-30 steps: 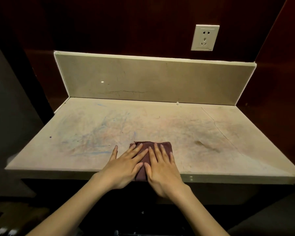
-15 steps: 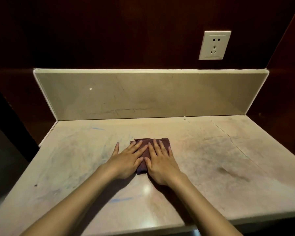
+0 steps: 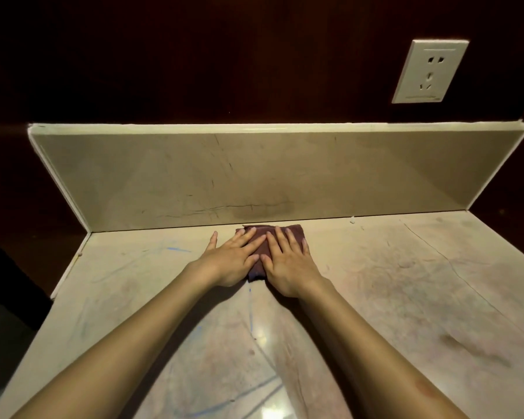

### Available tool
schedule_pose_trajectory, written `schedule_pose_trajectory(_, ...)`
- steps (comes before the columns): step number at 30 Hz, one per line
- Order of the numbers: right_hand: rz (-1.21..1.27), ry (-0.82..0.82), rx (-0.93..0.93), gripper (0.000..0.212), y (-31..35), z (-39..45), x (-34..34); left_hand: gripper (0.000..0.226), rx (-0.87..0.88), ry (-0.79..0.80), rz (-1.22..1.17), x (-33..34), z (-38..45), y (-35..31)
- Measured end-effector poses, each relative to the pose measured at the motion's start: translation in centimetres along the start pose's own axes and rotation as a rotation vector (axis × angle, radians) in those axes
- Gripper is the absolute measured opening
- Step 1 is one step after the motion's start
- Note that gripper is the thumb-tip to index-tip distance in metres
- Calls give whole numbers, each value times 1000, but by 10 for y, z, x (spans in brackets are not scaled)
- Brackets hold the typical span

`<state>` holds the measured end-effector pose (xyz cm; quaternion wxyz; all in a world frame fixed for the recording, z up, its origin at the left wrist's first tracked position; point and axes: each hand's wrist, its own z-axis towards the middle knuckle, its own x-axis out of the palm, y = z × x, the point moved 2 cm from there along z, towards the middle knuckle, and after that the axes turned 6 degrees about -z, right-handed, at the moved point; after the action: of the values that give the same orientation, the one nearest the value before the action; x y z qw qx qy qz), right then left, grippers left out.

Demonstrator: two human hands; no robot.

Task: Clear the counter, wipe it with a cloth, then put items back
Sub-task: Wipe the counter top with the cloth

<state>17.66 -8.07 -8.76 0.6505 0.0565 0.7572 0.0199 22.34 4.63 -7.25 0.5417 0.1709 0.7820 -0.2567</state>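
A folded cloth (image 3: pixel 288 234) lies on the counter (image 3: pixel 406 282) at its back edge, against the backsplash (image 3: pixel 194 176), with the left hand (image 3: pixel 233 258) and right hand (image 3: pixel 288 264) flat on it side by side, and a wall socket (image 3: pixel 429 71) above to the right.

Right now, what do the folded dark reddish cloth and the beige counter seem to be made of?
The folded dark reddish cloth under both flat hands, left hand and right hand, looks like soft matte woven or microfibre fabric: no shine, thick folded edge. The beige counter looks like polished stone, perhaps marble or an imitation: glossy reflections, faint veins, a thin crack.
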Motion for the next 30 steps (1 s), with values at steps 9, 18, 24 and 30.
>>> schedule_pose_trajectory(9, 6, -3, 25, 59, 0, 23, -4, 50, 38, -58, -48, 0, 17, 14)
schedule_pose_trajectory(18, -10, 20, 6, 59, 3, 5, -1, 51, 20, -37, -33, 4, 0, 9)
schedule_pose_trajectory(24, 1, 5, -33, 60, 13, -38, 7, 52, 4, -28, -30, 18, -42, -4)
schedule_pose_trajectory(30, 3, -13, -75, 61, 22, -100, 19, 52, -2, -14, -40, 38, -98, -25)
